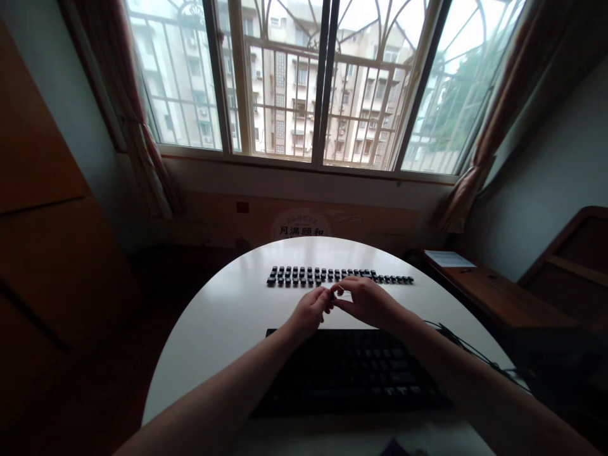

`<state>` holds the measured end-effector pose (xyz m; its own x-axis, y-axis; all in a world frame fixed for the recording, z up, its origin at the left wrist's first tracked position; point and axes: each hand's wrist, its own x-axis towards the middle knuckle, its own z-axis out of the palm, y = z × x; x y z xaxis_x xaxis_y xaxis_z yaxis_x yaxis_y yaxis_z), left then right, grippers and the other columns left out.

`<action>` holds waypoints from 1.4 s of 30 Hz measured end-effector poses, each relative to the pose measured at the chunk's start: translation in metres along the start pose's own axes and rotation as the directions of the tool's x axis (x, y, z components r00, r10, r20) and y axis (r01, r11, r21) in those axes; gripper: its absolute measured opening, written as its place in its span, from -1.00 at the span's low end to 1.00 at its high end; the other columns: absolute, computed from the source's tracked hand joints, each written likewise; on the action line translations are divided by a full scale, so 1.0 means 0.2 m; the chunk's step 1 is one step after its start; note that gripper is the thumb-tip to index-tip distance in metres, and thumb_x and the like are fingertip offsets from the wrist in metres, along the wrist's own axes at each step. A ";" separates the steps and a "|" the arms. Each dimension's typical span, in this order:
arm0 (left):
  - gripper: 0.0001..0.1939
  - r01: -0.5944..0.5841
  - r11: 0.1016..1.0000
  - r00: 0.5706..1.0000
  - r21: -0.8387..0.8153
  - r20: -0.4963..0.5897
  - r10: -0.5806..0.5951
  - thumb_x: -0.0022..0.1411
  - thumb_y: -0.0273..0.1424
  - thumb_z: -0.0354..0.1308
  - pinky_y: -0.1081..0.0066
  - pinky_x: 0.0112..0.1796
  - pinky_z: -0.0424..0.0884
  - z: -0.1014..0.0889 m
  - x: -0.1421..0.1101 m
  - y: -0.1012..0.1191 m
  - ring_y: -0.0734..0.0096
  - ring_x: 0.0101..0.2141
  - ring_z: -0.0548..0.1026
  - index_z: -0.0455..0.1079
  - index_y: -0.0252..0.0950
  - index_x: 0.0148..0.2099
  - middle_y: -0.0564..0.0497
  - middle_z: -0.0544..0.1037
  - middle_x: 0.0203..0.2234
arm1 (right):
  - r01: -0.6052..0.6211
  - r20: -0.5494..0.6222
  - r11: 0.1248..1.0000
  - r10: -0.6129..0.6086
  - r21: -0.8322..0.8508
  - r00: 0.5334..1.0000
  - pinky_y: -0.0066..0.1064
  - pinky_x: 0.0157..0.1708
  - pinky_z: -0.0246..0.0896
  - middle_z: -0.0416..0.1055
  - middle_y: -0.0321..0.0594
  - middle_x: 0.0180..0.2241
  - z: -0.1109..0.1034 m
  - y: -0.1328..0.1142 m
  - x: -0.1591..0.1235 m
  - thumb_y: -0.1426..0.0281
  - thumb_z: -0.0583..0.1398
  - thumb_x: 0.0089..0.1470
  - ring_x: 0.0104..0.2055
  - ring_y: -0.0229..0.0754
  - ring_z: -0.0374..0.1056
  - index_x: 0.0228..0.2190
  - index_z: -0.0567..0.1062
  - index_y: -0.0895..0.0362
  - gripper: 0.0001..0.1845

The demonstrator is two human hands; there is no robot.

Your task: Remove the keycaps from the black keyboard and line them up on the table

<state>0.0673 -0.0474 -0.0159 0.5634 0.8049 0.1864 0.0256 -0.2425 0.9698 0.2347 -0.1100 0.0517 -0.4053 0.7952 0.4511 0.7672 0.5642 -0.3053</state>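
Both hands meet above the far edge of a black keyboard point(351, 367). My left hand point(310, 311) is closed, its fingertips pinching a small black keycap point(333, 295). From the right, my right hand point(365, 299) holds a thin wire keycap puller point(346, 292) between thumb and fingers, close to that keycap. Whether the wire still grips the keycap is too small to tell. Beyond the hands, black keycaps point(310, 275) stand in rows on the white table. My forearms cover parts of the keyboard.
The round white table point(204, 335) has its curved edge towards the window. A black cable point(468, 348) runs off at the right. Farther right, a wooden desk point(503, 301) carries a paper sheet point(449, 259). A dark object point(396, 448) shows at the bottom edge.
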 end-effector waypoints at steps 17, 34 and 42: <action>-0.64 -0.108 0.393 0.982 0.913 0.160 -0.101 0.32 -0.24 -0.10 0.28 -0.31 0.36 0.05 -0.13 0.12 0.15 -0.32 0.52 0.45 -0.27 -0.35 -0.11 0.57 -0.38 | -0.257 0.095 0.966 0.260 -0.039 0.961 -0.42 -0.28 0.27 0.60 -0.23 -0.37 0.33 0.51 0.24 0.37 0.27 0.01 -0.32 -0.14 0.49 -0.31 0.64 0.10 -0.83; -0.63 -0.097 0.354 0.978 0.930 0.155 -0.140 0.34 -0.24 -0.12 0.31 -0.33 0.37 0.05 -0.13 0.16 0.20 -0.34 0.51 0.45 -0.28 -0.32 -0.09 0.57 -0.39 | -0.271 -0.016 0.956 0.271 -0.116 0.962 -0.38 -0.18 0.29 0.59 -0.26 -0.26 0.39 0.45 0.21 0.40 0.28 0.04 -0.22 -0.12 0.49 -0.25 0.62 0.00 -0.82; -0.63 -0.084 0.345 0.974 0.935 0.150 -0.169 0.34 -0.25 -0.12 0.26 -0.28 0.38 0.06 -0.13 0.19 0.14 -0.28 0.52 0.46 -0.27 -0.30 -0.12 0.57 -0.35 | -0.325 -0.056 0.932 0.320 -0.162 0.946 -0.38 -0.13 0.29 0.59 -0.23 -0.18 0.41 0.42 0.22 0.41 0.24 0.09 -0.12 -0.08 0.48 -0.22 0.61 0.02 -0.80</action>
<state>0.0628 -0.0838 0.0139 0.6682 0.7439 -0.0061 0.7335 -0.6575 0.1722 0.2411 -0.0093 -0.0238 -0.1101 0.9203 0.3754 0.9270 0.2314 -0.2953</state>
